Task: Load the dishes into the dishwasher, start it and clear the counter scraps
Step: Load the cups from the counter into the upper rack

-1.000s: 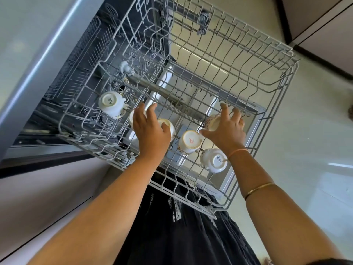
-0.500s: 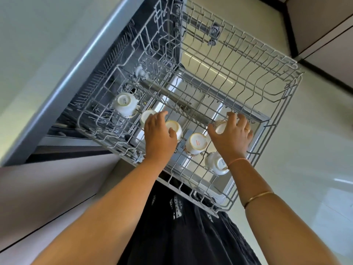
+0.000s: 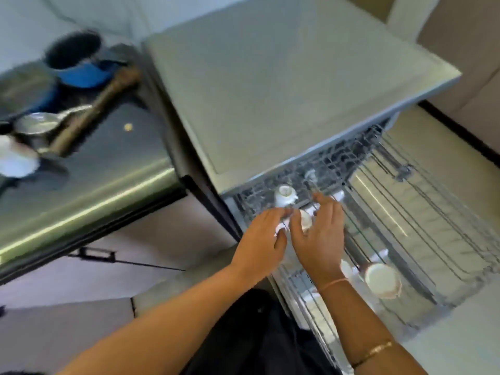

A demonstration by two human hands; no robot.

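**Clerk:** Surface and room?

**Inspector:** A dark steel bench (image 3: 108,163) stands at the left, its front edge bright with glare. At its far end sit a blue pot (image 3: 81,74), a long wooden handle (image 3: 94,112), a steel ladle (image 3: 40,124) and a white dish (image 3: 16,161), all blurred. One small yellow scrap (image 3: 128,127) lies alone on the bare steel, apart from the rest. The dishwasher (image 3: 284,90) stands just beside the bench and has a flat grey top. The floor (image 3: 460,347) is pale tile. A beige cabinet (image 3: 465,63) with a dark skirting stands at the right.

**Clerk:** The load?

**Inspector:** The wire rack (image 3: 433,226) is drawn out of the dishwasher towards the person. It holds small white cups. The far cup (image 3: 284,194) stands base up near the machine's front edge. The middle cup (image 3: 305,220) is half hidden by fingers. The near cup (image 3: 382,280) is larger in view, cream-toned, and sits beside the right wrist. The rest of the rack is bare wire.

**Clerk:** The hands?

**Inspector:** Both are over the rack's left side, close together. The right grip (image 3: 319,231) has its fingers spread and nearly straight above the middle cup and clasps nothing. The left grip (image 3: 259,234) reaches forward with something white at its fingertips. Blur hides whether it holds this, so I cannot tell.
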